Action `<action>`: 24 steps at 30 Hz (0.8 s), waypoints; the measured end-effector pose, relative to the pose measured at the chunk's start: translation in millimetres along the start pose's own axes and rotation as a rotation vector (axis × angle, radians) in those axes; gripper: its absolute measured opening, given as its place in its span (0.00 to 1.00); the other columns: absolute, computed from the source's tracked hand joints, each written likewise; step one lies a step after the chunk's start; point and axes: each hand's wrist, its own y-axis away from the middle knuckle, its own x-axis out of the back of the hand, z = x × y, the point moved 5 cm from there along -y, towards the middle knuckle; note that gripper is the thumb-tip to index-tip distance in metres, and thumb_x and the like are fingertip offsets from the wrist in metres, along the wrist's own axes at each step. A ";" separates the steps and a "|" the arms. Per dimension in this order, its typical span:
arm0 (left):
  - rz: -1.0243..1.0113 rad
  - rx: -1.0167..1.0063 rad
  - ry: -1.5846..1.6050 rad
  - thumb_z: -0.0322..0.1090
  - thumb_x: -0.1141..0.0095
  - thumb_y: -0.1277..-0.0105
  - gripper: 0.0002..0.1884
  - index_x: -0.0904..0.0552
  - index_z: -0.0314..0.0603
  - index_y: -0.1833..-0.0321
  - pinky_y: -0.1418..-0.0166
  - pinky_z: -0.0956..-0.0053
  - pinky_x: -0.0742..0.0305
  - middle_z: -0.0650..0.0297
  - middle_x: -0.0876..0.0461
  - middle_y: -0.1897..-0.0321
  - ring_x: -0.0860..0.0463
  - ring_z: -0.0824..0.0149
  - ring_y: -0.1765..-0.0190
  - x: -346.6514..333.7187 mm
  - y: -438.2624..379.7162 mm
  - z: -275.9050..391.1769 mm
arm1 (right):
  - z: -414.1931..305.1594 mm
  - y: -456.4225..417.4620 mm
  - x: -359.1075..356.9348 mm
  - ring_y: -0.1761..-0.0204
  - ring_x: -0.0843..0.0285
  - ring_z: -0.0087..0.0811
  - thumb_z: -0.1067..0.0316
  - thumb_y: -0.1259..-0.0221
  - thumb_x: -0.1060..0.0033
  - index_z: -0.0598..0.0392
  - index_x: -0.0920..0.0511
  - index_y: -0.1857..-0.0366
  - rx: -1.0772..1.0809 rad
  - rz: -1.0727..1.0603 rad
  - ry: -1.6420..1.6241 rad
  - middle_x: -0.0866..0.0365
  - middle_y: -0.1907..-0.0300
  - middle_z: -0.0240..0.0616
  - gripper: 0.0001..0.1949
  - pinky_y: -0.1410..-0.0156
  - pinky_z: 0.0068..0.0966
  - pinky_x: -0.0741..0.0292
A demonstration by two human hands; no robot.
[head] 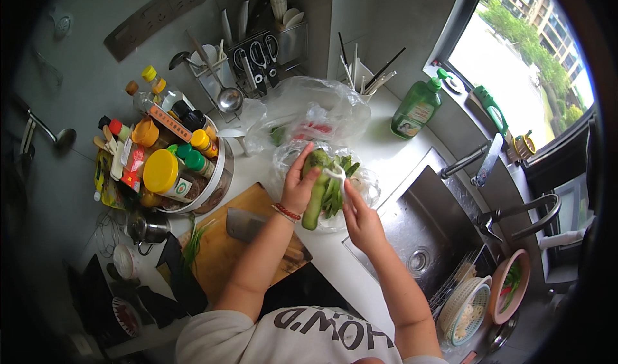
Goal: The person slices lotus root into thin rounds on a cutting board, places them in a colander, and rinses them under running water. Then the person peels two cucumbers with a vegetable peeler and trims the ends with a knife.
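Above the white counter, my left hand grips the upper part of a long green vegetable. Its far end is darker and rough, while the near part is pale and smooth, as if peeled. My right hand holds a white peeler, whose head is close to the vegetable's right side; I cannot tell whether the blade touches it. Green peel strips lie beneath, on a clear plastic bag. Behind them is a larger crumpled clear bag with something red and green inside.
A cleaver and green stalks rest on a wooden cutting board. Left stands a round seasoning organizer. A steel sink is at right, with a green soap bottle behind and baskets nearer me.
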 end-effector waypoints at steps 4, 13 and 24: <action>0.289 -0.006 0.186 0.33 0.46 0.27 0.27 0.34 0.42 0.27 0.37 0.76 0.30 0.64 0.24 0.40 0.24 0.72 0.43 19.9 -16.1 2.8 | 40.7 32.9 -37.3 0.60 0.14 0.48 0.65 0.31 0.48 0.39 0.33 0.30 -0.031 -0.121 0.097 0.15 0.61 0.53 0.25 0.52 0.37 0.22; 0.344 0.040 0.250 0.45 0.49 0.26 0.26 0.34 0.47 0.28 0.45 0.69 0.23 0.65 0.23 0.45 0.22 0.68 0.48 44.3 -16.3 11.2 | 61.8 40.2 -8.3 0.59 0.15 0.49 0.60 0.32 0.46 0.35 0.32 0.31 -0.101 -0.100 0.032 0.14 0.62 0.50 0.24 0.53 0.38 0.22; -0.023 0.629 0.410 0.52 0.60 0.23 0.21 0.26 0.44 0.42 0.55 0.70 0.20 0.63 0.19 0.56 0.17 0.68 0.58 -28.2 40.3 -6.9 | 28.7 -31.8 -1.8 0.81 0.34 0.17 0.61 0.35 0.37 0.58 0.29 0.52 -0.102 0.094 -0.508 0.26 0.73 0.30 0.16 0.80 0.16 0.38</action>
